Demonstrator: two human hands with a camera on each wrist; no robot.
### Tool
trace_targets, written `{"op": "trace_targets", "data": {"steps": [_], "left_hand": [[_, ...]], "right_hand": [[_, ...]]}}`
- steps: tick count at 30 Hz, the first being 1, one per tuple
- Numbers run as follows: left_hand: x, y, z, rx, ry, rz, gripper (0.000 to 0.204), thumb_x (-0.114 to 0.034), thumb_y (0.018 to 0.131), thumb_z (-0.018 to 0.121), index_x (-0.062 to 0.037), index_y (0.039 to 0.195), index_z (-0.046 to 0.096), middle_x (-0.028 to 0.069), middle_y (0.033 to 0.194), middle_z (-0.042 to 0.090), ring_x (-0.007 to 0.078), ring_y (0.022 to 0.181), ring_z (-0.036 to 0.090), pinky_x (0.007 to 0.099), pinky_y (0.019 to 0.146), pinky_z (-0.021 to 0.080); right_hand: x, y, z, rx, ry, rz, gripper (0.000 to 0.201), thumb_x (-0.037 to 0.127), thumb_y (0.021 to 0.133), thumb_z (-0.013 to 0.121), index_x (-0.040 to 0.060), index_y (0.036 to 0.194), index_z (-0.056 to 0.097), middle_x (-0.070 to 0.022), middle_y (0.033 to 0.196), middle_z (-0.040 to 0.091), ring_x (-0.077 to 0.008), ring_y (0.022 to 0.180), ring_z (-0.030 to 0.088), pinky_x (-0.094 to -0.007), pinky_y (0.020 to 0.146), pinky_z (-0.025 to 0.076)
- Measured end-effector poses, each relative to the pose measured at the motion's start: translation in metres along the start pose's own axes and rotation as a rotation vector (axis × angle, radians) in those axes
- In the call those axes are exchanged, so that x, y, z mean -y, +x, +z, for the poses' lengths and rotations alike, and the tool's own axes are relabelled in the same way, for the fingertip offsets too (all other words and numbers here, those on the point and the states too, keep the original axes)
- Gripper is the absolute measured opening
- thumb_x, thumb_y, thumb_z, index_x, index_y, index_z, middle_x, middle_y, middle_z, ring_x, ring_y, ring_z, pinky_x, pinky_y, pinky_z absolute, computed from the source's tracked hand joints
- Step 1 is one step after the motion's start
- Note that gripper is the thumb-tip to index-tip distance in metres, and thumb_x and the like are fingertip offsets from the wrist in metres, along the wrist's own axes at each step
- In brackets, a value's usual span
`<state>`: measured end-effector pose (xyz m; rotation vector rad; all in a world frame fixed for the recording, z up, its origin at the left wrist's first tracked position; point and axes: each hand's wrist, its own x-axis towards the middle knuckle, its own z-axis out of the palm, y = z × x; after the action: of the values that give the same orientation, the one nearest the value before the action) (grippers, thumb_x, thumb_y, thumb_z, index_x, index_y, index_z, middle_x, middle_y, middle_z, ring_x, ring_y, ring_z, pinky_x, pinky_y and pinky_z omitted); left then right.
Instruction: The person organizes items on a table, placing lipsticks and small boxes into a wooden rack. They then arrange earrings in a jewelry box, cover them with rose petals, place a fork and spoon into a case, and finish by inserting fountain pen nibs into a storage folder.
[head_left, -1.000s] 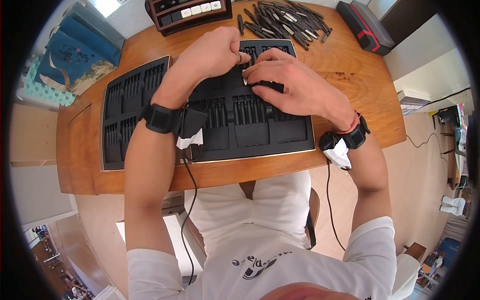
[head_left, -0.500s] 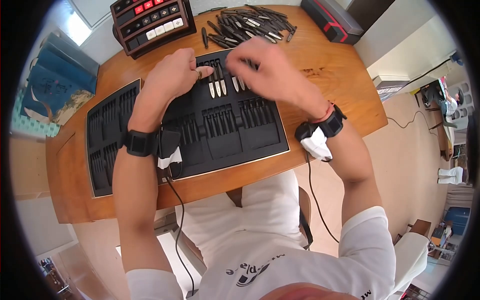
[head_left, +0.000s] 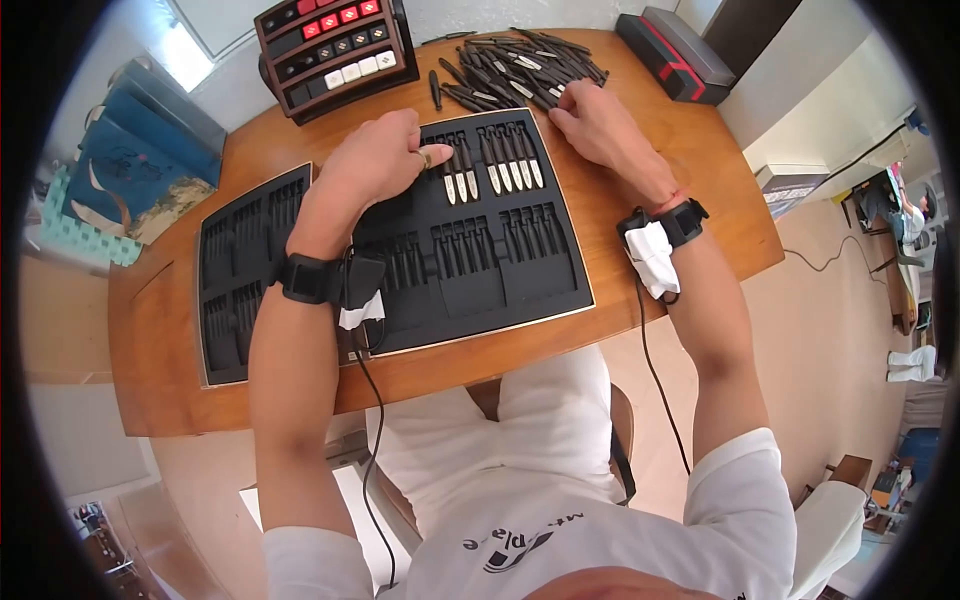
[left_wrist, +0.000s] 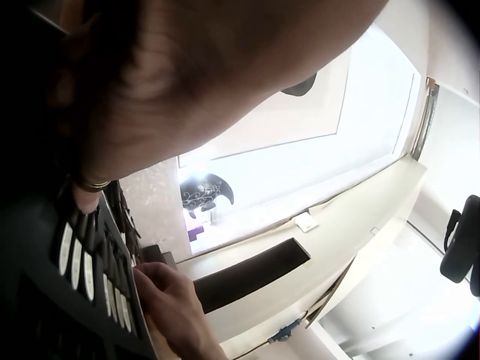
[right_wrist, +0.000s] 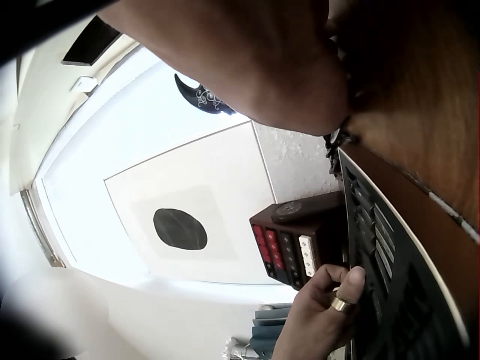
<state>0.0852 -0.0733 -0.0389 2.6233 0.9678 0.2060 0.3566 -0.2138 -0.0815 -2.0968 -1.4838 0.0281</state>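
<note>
In the head view my left hand (head_left: 375,165) lies at the far left part of the black slotted tray (head_left: 550,288), fingers loosely bent, its ringed thumb straight and touching slim dark pieces with silver blade-shaped ends (head_left: 461,185). A second row of such pieces (head_left: 514,172) sits beside them in the tray's far right compartment. Beyond the tray's far right corner, my right hand (head_left: 605,130) bends its fingers down at the near edge of a pile of similar pieces (head_left: 500,75). Its fingertips are hidden, so I cannot tell whether it holds one.
A second black tray (head_left: 240,280) lies left under my left forearm. Behind stands a brown rack (head_left: 340,65) with red, black and white blocks. A dark box with a red ribbon (head_left: 675,55) is at the back right, blue bags (head_left: 140,165) at the left.
My right hand has moved from over the tray away to the pile, uncovering the right row of silver-ended pieces. The left hand stays at the tray. The head view has shifted.
</note>
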Motion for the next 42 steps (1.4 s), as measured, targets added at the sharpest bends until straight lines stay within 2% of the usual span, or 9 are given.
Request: {"op": "trace_targets", "data": {"steps": [5,10,16,17,22,31,37,39,42], "left_hand": [[0.004,0.001,-0.004,0.062,-0.045,0.006,0.054,-0.048,0.092,0.084,-0.0047,0.085,0.054,0.0129,0.078,0.060,0.0266,0.070,0.054,0.0414,0.065,0.047],[-0.001,-0.003,-0.002,0.035,0.020,-0.013,0.052,-0.049,0.092,0.084,-0.0050,0.091,0.055,0.0134,0.079,0.063,0.0277,0.072,0.057,0.0424,0.066,0.047],[0.000,-0.003,-0.004,0.068,-0.002,0.032,0.053,-0.051,0.095,0.081,-0.0047,0.094,0.056,0.0147,0.080,0.064,0.0286,0.073,0.058,0.0425,0.067,0.048],[-0.011,-0.006,-0.014,0.122,0.021,-0.015,0.063,-0.061,0.089,0.082,-0.0029,0.098,0.060,0.0206,0.091,0.072,0.0376,0.086,0.070,0.0459,0.075,0.054],[-0.013,-0.007,-0.008,0.087,0.096,0.027,0.084,-0.076,0.073,0.085,-0.0010,0.104,0.064,0.0201,0.095,0.073,0.0383,0.091,0.072,0.0457,0.079,0.056],[-0.019,-0.010,-0.012,0.101,0.148,0.022,0.087,-0.081,0.076,0.080,0.0004,0.104,0.065,0.0216,0.097,0.075,0.0407,0.095,0.074,0.0484,0.082,0.057],[-0.030,-0.009,-0.005,0.085,0.216,-0.091,0.080,-0.077,0.092,0.066,0.0005,0.108,0.068,0.0231,0.102,0.077,0.0416,0.102,0.076,0.0510,0.086,0.058],[-0.027,-0.007,0.001,0.001,0.250,-0.050,0.077,-0.079,0.093,0.064,-0.0024,0.101,0.067,0.0207,0.089,0.075,0.0407,0.087,0.075,0.0488,0.076,0.057],[-0.030,-0.007,0.002,0.010,0.298,-0.061,0.076,-0.078,0.093,0.064,-0.0030,0.102,0.068,0.0187,0.090,0.076,0.0400,0.088,0.075,0.0490,0.078,0.058]], "right_hand": [[-0.001,-0.002,-0.004,0.052,-0.044,0.008,0.029,0.024,0.097,0.070,-0.0048,0.103,0.070,-0.0255,0.095,0.075,-0.0429,0.094,0.073,-0.0479,0.083,0.056],[0.007,-0.011,-0.007,-0.080,-0.088,0.006,0.025,0.022,0.098,0.069,-0.0031,0.102,0.067,-0.0249,0.097,0.073,-0.0445,0.095,0.070,-0.0512,0.084,0.054],[0.003,-0.005,0.003,-0.046,-0.102,-0.081,0.025,0.021,0.097,0.065,-0.0038,0.094,0.070,-0.0293,0.097,0.071,-0.0485,0.097,0.068,-0.0552,0.084,0.055],[0.002,-0.004,0.003,-0.052,-0.093,-0.086,0.025,0.021,0.097,0.065,-0.0038,0.094,0.070,-0.0293,0.097,0.071,-0.0485,0.097,0.068,-0.0552,0.084,0.055],[0.003,-0.005,-0.003,0.015,-0.054,-0.001,0.025,0.019,0.092,0.067,-0.0039,0.085,0.074,-0.0293,0.088,0.073,-0.0490,0.088,0.071,-0.0539,0.079,0.057],[0.005,-0.007,-0.004,-0.023,-0.069,0.028,0.027,0.021,0.093,0.068,-0.0042,0.087,0.075,-0.0298,0.090,0.073,-0.0500,0.090,0.071,-0.0555,0.079,0.057],[0.003,-0.007,-0.003,-0.015,-0.064,0.015,0.028,0.021,0.094,0.068,-0.0050,0.087,0.074,-0.0308,0.093,0.073,-0.0508,0.091,0.071,-0.0564,0.080,0.057],[0.003,-0.007,-0.003,-0.017,-0.067,0.010,0.028,0.021,0.093,0.068,-0.0050,0.087,0.074,-0.0312,0.093,0.073,-0.0507,0.091,0.071,-0.0560,0.081,0.058],[0.007,-0.006,-0.009,0.025,-0.069,0.043,0.027,0.021,0.092,0.069,-0.0047,0.086,0.075,-0.0315,0.094,0.074,-0.0504,0.092,0.071,-0.0551,0.082,0.058]]}}
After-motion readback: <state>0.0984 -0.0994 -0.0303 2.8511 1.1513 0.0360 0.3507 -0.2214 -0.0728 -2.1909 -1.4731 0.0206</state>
